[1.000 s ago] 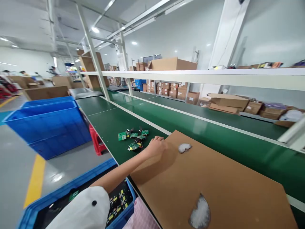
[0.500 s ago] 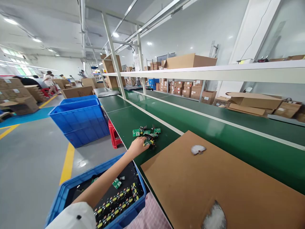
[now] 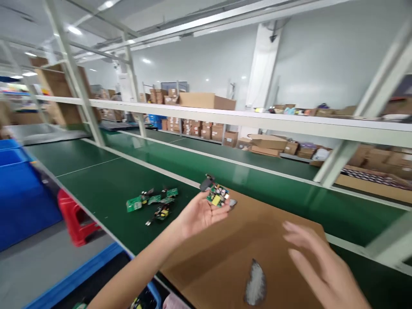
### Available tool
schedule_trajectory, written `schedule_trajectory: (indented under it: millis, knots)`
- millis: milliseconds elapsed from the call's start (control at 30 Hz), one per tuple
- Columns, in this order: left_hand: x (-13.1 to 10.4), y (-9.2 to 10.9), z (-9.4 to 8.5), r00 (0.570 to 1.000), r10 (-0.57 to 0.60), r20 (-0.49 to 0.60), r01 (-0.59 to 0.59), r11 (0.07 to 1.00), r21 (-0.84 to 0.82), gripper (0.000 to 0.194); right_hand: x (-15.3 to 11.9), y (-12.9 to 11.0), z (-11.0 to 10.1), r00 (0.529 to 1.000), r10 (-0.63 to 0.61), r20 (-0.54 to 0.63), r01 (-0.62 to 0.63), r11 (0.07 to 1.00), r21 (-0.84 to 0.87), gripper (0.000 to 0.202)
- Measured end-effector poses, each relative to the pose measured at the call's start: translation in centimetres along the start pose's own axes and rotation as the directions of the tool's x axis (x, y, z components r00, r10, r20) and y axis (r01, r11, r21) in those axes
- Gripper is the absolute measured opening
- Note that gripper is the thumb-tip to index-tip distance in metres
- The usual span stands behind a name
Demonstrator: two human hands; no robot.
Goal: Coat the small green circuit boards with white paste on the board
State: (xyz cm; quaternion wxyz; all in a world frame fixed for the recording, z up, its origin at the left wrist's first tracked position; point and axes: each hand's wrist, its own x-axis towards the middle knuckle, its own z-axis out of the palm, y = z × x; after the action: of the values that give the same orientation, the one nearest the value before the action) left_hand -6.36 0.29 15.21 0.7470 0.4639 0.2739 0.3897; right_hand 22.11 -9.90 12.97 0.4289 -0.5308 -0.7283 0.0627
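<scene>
My left hand (image 3: 199, 216) holds a green circuit board (image 3: 217, 195) above the cardboard sheet (image 3: 222, 253). The board carries a yellow block and small parts, and a dark piece sticks up at its left end. On the right, my right hand (image 3: 312, 253) hovers over the same sheet, its fingers apart and nothing in them, slightly blurred. Several more circuit boards (image 3: 154, 199) lie in a loose group on the green bench (image 3: 96, 180), left of the sheet.
A blue crate (image 3: 106, 268) stands below the bench edge, mostly cut off. Nearby are a red stool (image 3: 75, 219) and blue bins (image 3: 22, 193). A white shelf (image 3: 206, 112) on posts runs above the bench. Grey-white torn patches (image 3: 255, 283) mark the cardboard.
My left hand has lifted a circuit board from the group and carried it right, over the cardboard. My right hand has come into view. The camera has turned right.
</scene>
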Motion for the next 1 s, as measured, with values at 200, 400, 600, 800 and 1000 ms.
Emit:
schedule_trajectory:
  millis: [200, 400, 600, 800, 1000]
  knots:
    - [3.6, -4.1, 5.9, 0.938, -0.253, 0.237, 0.293, 0.944, -0.153, 0.045, 4.4, -1.6, 3.7, 0.994, -0.039, 0.101, 0.042, 0.999, -0.022, 0.059]
    - [7.1, -4.4, 7.5, 0.839, -0.304, 0.452, 0.354, 0.935, -0.028, 0.046, 4.6, 1.5, 2.5, 0.999, -0.017, -0.047, 0.017, 1.0, -0.002, 0.05]
    - [9.3, -4.5, 7.7, 0.776, -0.247, 0.58, 0.29, 0.957, 0.02, 0.049, 5.5, 2.8, 1.1, 0.997, -0.031, -0.07, 0.04, 0.99, 0.133, 0.051]
    - [9.7, -4.7, 6.7, 0.926, -0.183, 0.329, 0.096, 0.959, 0.266, 0.028, 5.9, 3.4, 2.3, 0.997, 0.046, 0.064, -0.053, 0.991, 0.12, 0.065]
    - [9.6, -5.4, 7.1, 0.983, -0.065, 0.17, -0.053, 0.794, 0.605, 0.033, 5.9, 3.8, 2.9, 1.0, -0.008, -0.007, 0.008, 1.0, 0.006, 0.043]
